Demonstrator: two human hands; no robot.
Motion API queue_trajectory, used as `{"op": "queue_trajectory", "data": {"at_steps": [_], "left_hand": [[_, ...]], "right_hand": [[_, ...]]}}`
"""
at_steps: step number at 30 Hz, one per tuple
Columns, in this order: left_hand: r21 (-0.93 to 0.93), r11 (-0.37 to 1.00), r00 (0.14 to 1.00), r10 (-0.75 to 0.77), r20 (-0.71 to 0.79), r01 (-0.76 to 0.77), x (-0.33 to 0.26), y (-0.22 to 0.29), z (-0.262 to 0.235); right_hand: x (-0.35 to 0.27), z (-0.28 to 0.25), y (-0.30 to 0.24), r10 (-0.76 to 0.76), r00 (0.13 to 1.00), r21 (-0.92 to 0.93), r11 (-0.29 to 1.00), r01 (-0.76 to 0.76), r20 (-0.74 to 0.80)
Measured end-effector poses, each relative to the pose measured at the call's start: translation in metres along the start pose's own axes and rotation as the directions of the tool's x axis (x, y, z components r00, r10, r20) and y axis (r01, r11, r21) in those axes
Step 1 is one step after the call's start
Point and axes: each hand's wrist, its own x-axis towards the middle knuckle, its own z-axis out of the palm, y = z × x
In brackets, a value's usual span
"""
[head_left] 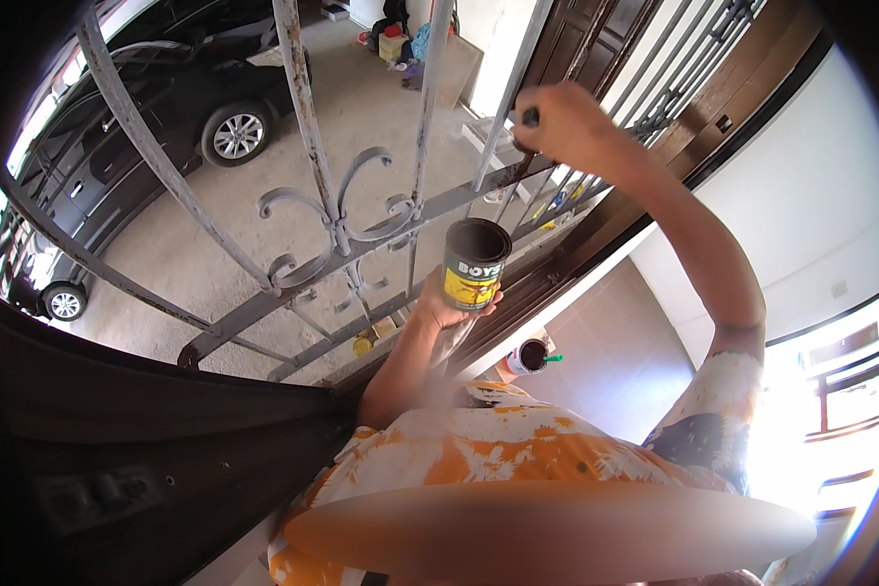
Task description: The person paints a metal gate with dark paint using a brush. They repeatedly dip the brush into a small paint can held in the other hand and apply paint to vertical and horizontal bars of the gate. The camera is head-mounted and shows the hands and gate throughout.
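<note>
My left hand (pixel 447 308) is closed round a paint can (pixel 474 278) with a yellow and green label. The can is upright, its top off and its inside dark. Higher and to the right, my right hand (pixel 566 125) is closed on a dark-handled paintbrush (pixel 530 117); only the handle's end shows well, and its bristles are mostly hidden. That hand is beside the upright bars of a grey metal window grille (pixel 420 210) with scrolled ornaments. Near the right hand, parts of the bars are dark brown, while most others look grey with rusty patches.
A second open can (pixel 529 357) with a green-handled tool (pixel 554 358) stands below, behind the brown frame (pixel 547 283). Beyond the grille a black car (pixel 146 127) is parked on a concrete floor (pixel 381 107). A dark panel (pixel 166 439) fills the lower left.
</note>
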Motion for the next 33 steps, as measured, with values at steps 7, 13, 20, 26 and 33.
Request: {"op": "queue_trajectory", "data": {"at_steps": [7, 13, 20, 26, 33], "left_hand": [[-0.016, 1.0, 1.0, 0.0, -0.024, -0.001, -0.002, -0.001, 0.0], [-0.1, 0.993, 0.991, -0.044, 0.128, 0.057, 0.012, 0.004, -0.027], [-0.096, 0.994, 0.99, -0.045, 0.133, 0.058, 0.01, 0.003, -0.024], [-0.03, 0.998, 0.998, -0.052, -0.03, 0.052, 0.003, 0.003, -0.002], [-0.139, 0.983, 0.987, -0.104, 0.121, 0.121, 0.007, 0.007, -0.02]], "right_hand": [[-0.004, 0.028, 0.0, 0.018, 0.998, -0.149, 0.988, -0.028, -0.066], [-0.01, 0.012, -0.004, 0.092, 0.995, -0.09, 0.991, -0.096, -0.049], [-0.013, 0.019, 0.0, 0.008, 0.994, -0.144, 0.989, -0.024, -0.113], [-0.021, -0.068, 0.019, -0.285, 0.749, -0.279, 0.95, 0.139, -0.598], [-0.076, -0.001, 0.021, -0.256, 0.551, -0.238, 0.965, 0.107, -0.794]]}}
